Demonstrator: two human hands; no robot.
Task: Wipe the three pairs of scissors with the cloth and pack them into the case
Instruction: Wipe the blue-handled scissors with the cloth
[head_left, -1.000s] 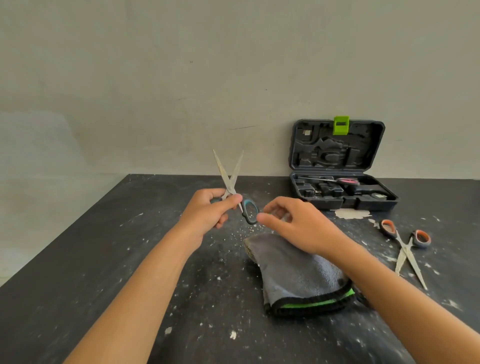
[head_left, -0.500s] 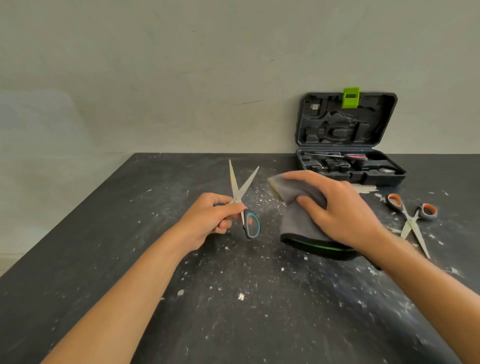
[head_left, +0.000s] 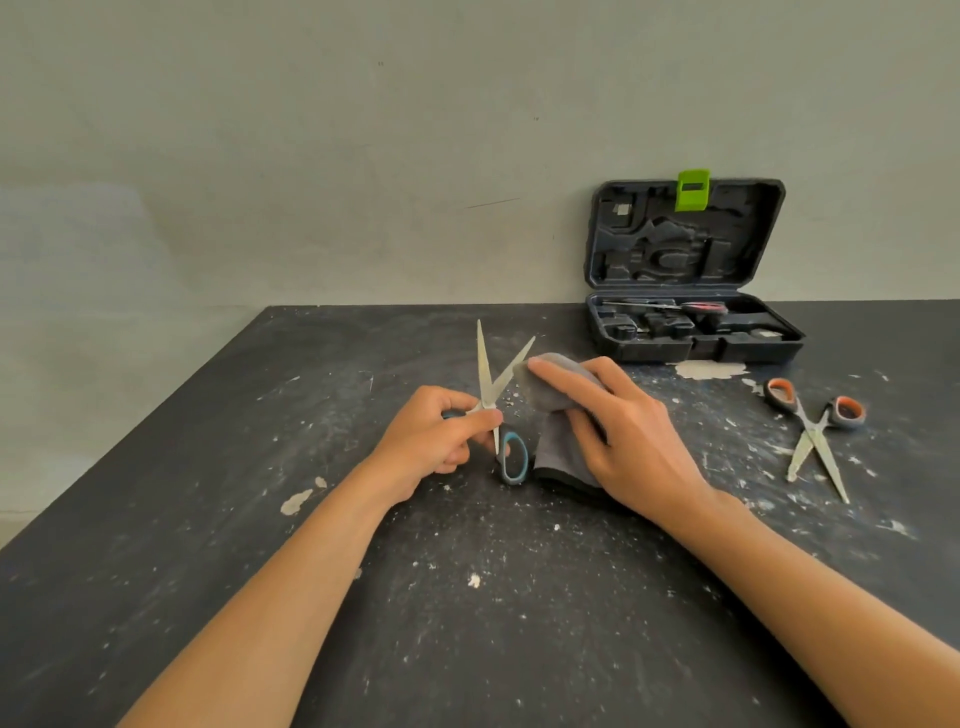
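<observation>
My left hand (head_left: 434, 441) grips the blue-handled scissors (head_left: 487, 382) near the pivot, blades spread and pointing up and away. In my right hand (head_left: 621, 431) is the grey cloth (head_left: 550, 439), its top corner pressed against the right blade. Orange-handled scissors (head_left: 810, 431) lie open on the table at the right. The dark case (head_left: 691, 332) stands open at the back against the wall, and red-handled scissors (head_left: 696, 306) lie inside its tray.
The black table (head_left: 467, 597) is speckled with white dust and paint flecks. Its left edge runs diagonally at the left. A pale patch of dried paint (head_left: 709, 369) sits in front of the case.
My right hand picked the cloth up off the table and brought it left onto the right blade. The left hand lowered the scissors slightly.
</observation>
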